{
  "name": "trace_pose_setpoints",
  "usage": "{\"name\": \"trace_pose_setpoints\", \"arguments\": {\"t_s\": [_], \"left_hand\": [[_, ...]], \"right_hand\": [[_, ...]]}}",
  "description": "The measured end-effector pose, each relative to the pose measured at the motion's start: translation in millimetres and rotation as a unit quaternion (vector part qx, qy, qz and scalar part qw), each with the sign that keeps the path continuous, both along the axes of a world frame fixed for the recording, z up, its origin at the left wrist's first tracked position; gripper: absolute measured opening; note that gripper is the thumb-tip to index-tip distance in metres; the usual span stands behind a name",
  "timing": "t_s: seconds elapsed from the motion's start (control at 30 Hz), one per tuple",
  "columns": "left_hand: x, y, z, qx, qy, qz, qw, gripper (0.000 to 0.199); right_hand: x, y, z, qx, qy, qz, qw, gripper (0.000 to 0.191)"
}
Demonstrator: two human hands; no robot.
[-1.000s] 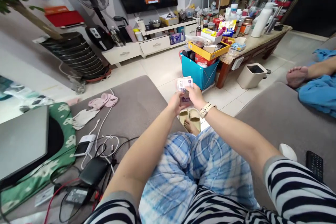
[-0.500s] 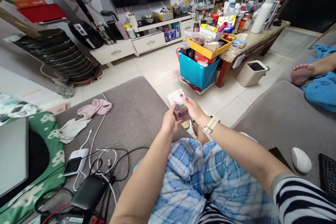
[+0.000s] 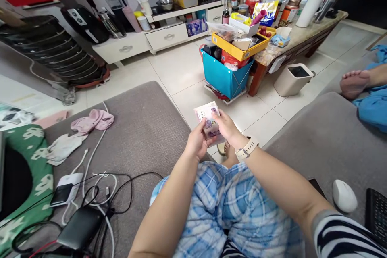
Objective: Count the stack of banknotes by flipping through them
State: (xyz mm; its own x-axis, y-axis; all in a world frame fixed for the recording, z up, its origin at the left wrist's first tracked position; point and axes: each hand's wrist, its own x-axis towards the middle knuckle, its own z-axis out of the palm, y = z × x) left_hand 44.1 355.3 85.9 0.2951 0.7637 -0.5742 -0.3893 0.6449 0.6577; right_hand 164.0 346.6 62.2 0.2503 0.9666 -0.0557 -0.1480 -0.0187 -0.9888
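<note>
A stack of purple banknotes (image 3: 211, 120), with a 5 showing on the top one, is held between both hands in front of my knees. My left hand (image 3: 196, 139) grips its lower left side, thumb on top and fingers underneath. At the upper right edge, my right hand (image 3: 226, 127) is closed on the same stack, thumb pressed on the top note. A pale strap watch (image 3: 247, 148) is on my right wrist. Below the hands are my blue checked trousers (image 3: 208, 185).
To the left on the grey couch (image 3: 142, 129) lie cables, a black box (image 3: 80, 227), a white device (image 3: 66, 189) and a pink cloth (image 3: 92, 121). On the right are a white mouse (image 3: 344, 196), a keyboard (image 3: 376, 213) and another person's foot (image 3: 355, 84). Ahead stands a blue bin (image 3: 225, 74).
The view has tilted down and shifted a little, so the room appears higher. Both hands keep hold of the banknotes; the right thumb has shifted slightly over the top note.
</note>
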Motion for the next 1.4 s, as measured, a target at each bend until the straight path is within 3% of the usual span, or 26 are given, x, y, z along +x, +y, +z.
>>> {"name": "trace_pose_setpoints", "arguments": {"t_s": [0.1, 0.17, 0.23, 0.33, 0.4, 0.5, 0.6, 0.67, 0.87, 1.03, 1.2, 1.3, 1.4], "left_hand": [[6.3, 2.4, -11.6, 0.004, 0.002, -0.037, 0.999, 0.026], [1.2, 5.7, -23.4, 0.041, 0.058, -0.074, 0.995, 0.026], [-8.1, 10.0, -35.8, 0.135, 0.163, -0.104, 0.972, 0.022], [-19.6, 14.6, -51.2, 0.245, 0.267, -0.098, 0.927, 0.02], [-21.8, 14.7, -58.2, 0.234, 0.227, -0.076, 0.942, 0.028], [-20.0, 11.2, -64.2, 0.129, 0.064, -0.043, 0.989, 0.04], [-19.1, 7.3, -65.7, -0.001, -0.023, -0.043, 0.999, 0.04], [-20.1, 5.6, -64.4, -0.042, -0.035, -0.037, 0.998, 0.043], [-22.5, 5.2, -53.6, -0.001, -0.097, 0.008, 0.995, 0.051], [-22.6, 3.3, -49.6, 0.047, -0.134, 0.022, 0.99, 0.052], [-24.5, 2.8, -48.2, 0.038, -0.147, 0.021, 0.988, 0.059], [-27.8, 4.7, -44.9, 0.032, -0.154, 0.021, 0.987, 0.069], [-32.3, 7.2, -42.1, 0.048, -0.154, 0.037, 0.986, 0.074]], "right_hand": [[17.1, -0.5, -15.5, -0.049, -0.004, 0.027, 0.998, 0.031], [22.6, -0.8, -27.1, -0.085, -0.039, 0.044, 0.995, 0.025], [22.8, -0.9, -36.1, -0.103, -0.069, 0.05, 0.991, 0.024], [14.8, 0.3, -42.6, -0.091, -0.043, 0.054, 0.993, 0.028], [5.7, 1.3, -43.8, -0.078, 0.006, 0.05, 0.996, 0.031], [-8.3, 0.6, -45.8, -0.079, 0.056, 0.049, 0.994, 0.034], [-16.0, -3.3, -48.9, -0.07, 0.003, 0.055, 0.996, 0.035], [-16.3, -6.6, -50.5, -0.057, -0.038, 0.06, 0.996, 0.042], [-9.8, -12.4, -52.9, -0.112, 0.011, 0.111, 0.987, 0.081], [-13.5, -13.8, -54.1, -0.121, 0.047, 0.109, 0.986, 0.079], [-17.0, -15.5, -50.6, -0.106, 0.034, 0.127, 0.986, 0.078], [-12.5, -20.0, -39.4, -0.082, -0.072, 0.121, 0.987, 0.077], [-5.5, -26.7, -22.2, 0.057, -0.279, 0.07, 0.956, 0.068]]}}
